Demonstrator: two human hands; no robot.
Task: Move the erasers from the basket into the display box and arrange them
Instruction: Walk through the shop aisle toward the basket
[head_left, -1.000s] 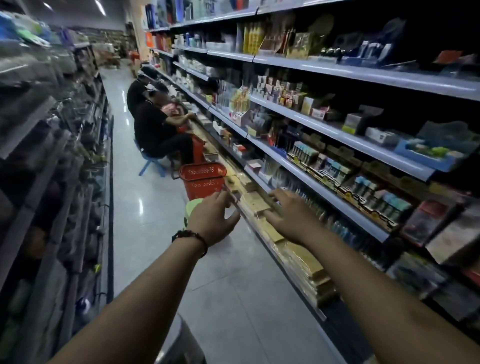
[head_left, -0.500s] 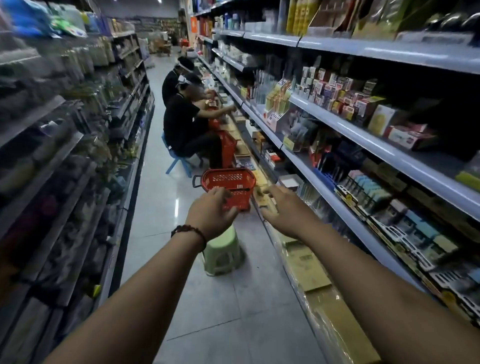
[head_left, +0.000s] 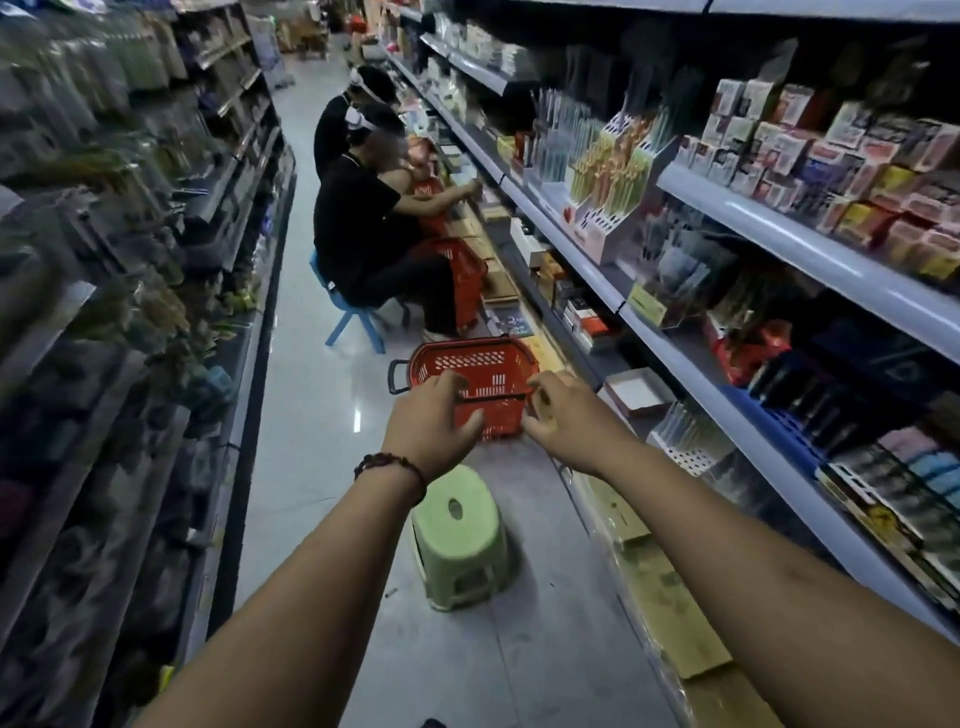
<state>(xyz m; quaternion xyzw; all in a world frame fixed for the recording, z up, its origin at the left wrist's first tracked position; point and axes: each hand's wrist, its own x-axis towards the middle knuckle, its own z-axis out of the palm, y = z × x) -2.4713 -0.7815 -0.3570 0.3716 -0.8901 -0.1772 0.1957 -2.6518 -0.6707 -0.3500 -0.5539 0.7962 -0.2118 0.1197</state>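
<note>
the red basket (head_left: 470, 382) sits on the aisle floor at the foot of the right-hand shelving (head_left: 727, 426), beyond a green stool (head_left: 457, 540), and both arms are stretched toward it. the left hand (head_left: 434, 431) and right hand (head_left: 569, 426) have loosely curled fingers that grip nothing. in view they overlap the basket's near wall without plainly touching it. the stool lies straight in the path, so a hasty step could catch it and knock the basket over. a second red basket (head_left: 457, 275) beside the seated people (head_left: 363, 228) could be taken by mistake. the basket's inside is hidden, so no erasers show. a white open box (head_left: 636, 395) on the low shelf just right of the basket may be the display box, but the blur leaves that unsure.
</note>
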